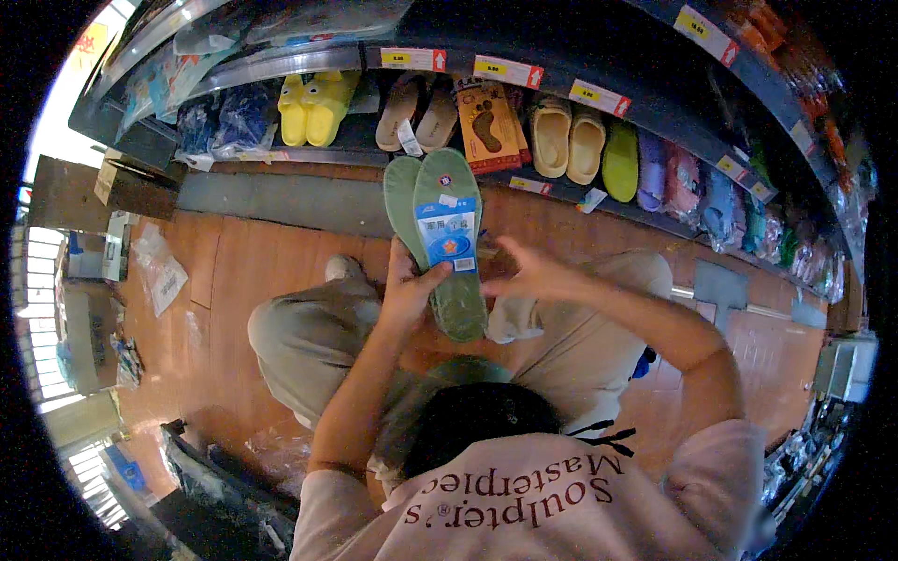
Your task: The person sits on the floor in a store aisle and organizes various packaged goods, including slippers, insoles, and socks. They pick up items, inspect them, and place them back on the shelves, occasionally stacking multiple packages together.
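My left hand [414, 284] grips a pair of green shoe insoles [459, 301] at their left side, with the thumb on top near the paper band. A blue and white printed band [447, 235] wraps the front insole; the second one shows behind it at the left. To the right of the insoles is my right hand [523, 270], blurred, its fingers spread and nothing seen between them. Beyond the insoles, an orange packet with a footprint picture [484, 123] stands on the low shelf, between brown slippers [436, 119] and beige clogs [551, 140].
Yellow slippers [309, 116] and more colored slippers [652, 175] line the dark shelf [337, 154]. Cardboard boxes [70, 189] stand at the left. A clear plastic bag [161, 273] lies on the wooden floor [231, 273]. My bent legs [302, 336] flank the insoles.
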`<action>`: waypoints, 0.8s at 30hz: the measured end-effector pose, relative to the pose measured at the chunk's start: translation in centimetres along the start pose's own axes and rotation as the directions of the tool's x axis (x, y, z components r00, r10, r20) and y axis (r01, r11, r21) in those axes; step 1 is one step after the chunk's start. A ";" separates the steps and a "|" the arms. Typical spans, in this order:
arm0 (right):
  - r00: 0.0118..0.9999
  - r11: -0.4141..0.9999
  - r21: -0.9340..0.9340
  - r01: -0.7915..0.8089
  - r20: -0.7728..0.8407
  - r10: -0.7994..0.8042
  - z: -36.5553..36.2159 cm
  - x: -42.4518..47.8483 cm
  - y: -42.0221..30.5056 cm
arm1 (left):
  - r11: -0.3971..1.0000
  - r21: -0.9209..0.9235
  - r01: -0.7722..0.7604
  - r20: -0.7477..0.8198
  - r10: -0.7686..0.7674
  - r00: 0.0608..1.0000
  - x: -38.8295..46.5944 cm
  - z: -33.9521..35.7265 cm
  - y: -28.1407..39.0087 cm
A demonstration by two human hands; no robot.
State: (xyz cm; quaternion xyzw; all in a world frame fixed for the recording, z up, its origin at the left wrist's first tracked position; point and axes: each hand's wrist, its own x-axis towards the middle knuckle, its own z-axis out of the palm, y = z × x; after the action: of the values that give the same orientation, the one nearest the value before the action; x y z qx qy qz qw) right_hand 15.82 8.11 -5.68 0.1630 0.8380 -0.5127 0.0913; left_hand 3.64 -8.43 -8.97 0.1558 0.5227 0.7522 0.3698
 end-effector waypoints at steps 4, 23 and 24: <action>0.944 0.961 -0.154 0.230 -0.205 -0.259 6.4 1.8 0.1 | 0.999 -0.023 0.037 -0.082 -0.039 0.996 -1.4 1.2 0.7; 0.442 0.930 -0.307 -0.202 -0.876 -0.193 -21.6 -6.0 2.3 | 0.992 0.021 0.125 -0.166 -0.120 0.979 -2.0 0.5 0.4; 0.420 0.919 -0.298 -0.258 -0.891 -0.171 -23.8 -5.9 2.0 | 0.984 0.042 0.176 -0.210 -0.163 0.964 -1.9 0.8 0.7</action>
State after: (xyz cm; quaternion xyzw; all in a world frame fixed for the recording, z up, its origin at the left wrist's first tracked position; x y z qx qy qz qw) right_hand 22.41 29.01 5.43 0.4132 0.8330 -0.1628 -0.3299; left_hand 5.14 -9.45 -7.71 0.0428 0.5920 0.7137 0.3719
